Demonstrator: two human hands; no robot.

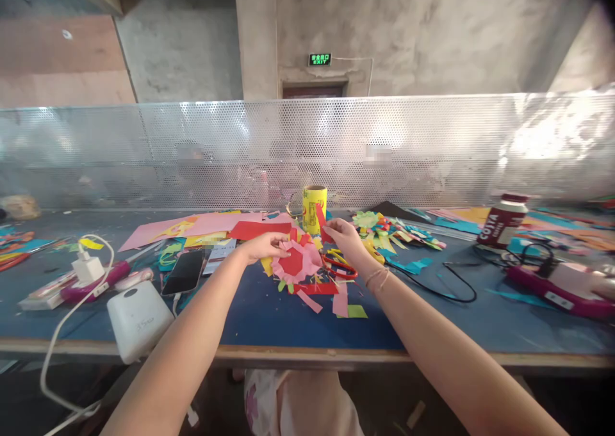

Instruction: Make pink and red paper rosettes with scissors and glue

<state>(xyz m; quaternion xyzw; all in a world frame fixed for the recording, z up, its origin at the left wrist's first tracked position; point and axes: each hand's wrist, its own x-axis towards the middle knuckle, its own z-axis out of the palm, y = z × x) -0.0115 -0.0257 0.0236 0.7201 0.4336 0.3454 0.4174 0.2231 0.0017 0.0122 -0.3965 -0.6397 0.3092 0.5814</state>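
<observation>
A pink paper flower (282,268) with a red centre is pinched at its upper left edge by my left hand (266,247). Green paper tips stick out below its petals. My right hand (344,236) pinches a narrow red paper strip (321,216), which points up in front of a yellow cardboard tube (310,200). Under my right hand lie red-handled scissors (346,273), partly covered by the flower and scraps. Nearer to me on the blue tabletop are pink paper strips (340,300) and a green paper piece (357,311).
On the left lie a phone (183,273), a white power bank (138,317) over the table edge, and a cabled charger (88,267). To the right are a paper scrap pile (384,231), a dark bottle (502,221) and a purple power strip (552,289). A perforated metal screen (432,148) stands behind.
</observation>
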